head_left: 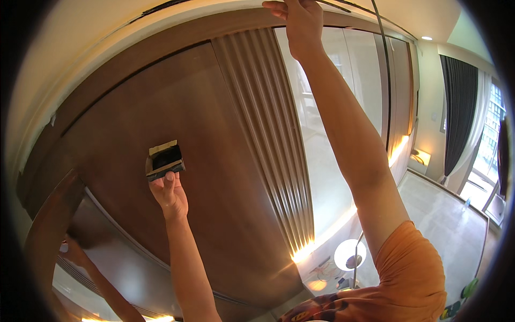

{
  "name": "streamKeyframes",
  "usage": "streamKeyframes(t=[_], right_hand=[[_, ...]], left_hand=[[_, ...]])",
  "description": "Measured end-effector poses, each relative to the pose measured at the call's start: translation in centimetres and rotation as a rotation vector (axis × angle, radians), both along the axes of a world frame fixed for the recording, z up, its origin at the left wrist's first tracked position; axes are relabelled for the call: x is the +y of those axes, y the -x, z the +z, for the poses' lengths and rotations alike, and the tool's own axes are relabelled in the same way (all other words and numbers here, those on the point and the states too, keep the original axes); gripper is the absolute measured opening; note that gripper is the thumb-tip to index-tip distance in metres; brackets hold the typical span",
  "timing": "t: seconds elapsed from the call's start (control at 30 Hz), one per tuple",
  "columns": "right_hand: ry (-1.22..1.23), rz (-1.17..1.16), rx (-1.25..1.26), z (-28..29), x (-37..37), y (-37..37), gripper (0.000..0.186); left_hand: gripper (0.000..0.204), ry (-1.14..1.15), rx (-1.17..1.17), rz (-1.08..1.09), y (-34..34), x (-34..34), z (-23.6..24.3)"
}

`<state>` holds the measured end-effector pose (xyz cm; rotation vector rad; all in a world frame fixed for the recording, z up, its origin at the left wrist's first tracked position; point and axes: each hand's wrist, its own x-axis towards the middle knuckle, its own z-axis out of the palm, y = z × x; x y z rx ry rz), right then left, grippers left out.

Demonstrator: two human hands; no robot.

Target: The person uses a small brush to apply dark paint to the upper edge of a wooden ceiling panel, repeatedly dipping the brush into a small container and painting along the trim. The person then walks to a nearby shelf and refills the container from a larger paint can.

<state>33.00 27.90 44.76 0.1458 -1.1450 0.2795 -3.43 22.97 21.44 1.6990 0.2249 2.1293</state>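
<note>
At the left, before a brown panel (123, 118), the left hand (170, 199) pinches a small open black box (160, 174) between thumb and partly hidden fingers, while farther right the right hand (303, 22) is raised near a dark strip (339, 7), and I cannot tell whether its fingers pinch anything.

box (165, 166): small, black, tan edges
opening: uncovered, dark inside
pose: slightly tilted
location: raised in left hand (170, 197)
</note>
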Motion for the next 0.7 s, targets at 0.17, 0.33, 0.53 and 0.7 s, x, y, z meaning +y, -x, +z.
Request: streamKeyframes(t=[0.17,0.33,0.53,0.7], right_hand=[[0.001,-0.04,-0.006,0.8,1.0,0.4,0.025],[0.021,0.048,0.003,0.9,1.3,0.9,0.024],[0.068,-0.063,0.036,0.9,1.3,0.6,0.023],[0.042,-0.403,0.086,0.2,-0.2,0.4,0.023]], left_hand=[[0.07,0.016,0.065,-0.002,0.7,-0.2,0.1],[0.069,0.015,0.078,0.001,0.7,-0.3,-0.1],[0.07,0.015,0.074,0.007,0.7,-0.2,-0.3],[0.072,0.036,0.044,-0.009,0.4,-0.4,-0.3]])
